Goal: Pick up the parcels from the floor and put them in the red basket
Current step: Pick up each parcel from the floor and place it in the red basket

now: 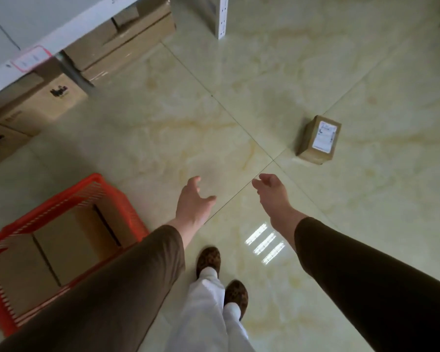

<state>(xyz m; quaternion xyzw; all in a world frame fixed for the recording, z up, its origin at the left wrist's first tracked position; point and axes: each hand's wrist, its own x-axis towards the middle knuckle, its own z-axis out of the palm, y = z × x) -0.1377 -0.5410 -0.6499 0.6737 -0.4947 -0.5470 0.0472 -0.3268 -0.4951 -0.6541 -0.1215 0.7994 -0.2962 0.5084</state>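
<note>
Tiled floor point(163, 138) below empty, half-open hands point(193, 201)

Cardboard boxes point(117, 44) under white shelf point(61, 31)

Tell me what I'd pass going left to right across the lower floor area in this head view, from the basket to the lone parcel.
Red basket holding cardboard boxes → left hand → right hand → small labelled parcel on the tiled floor.
</note>
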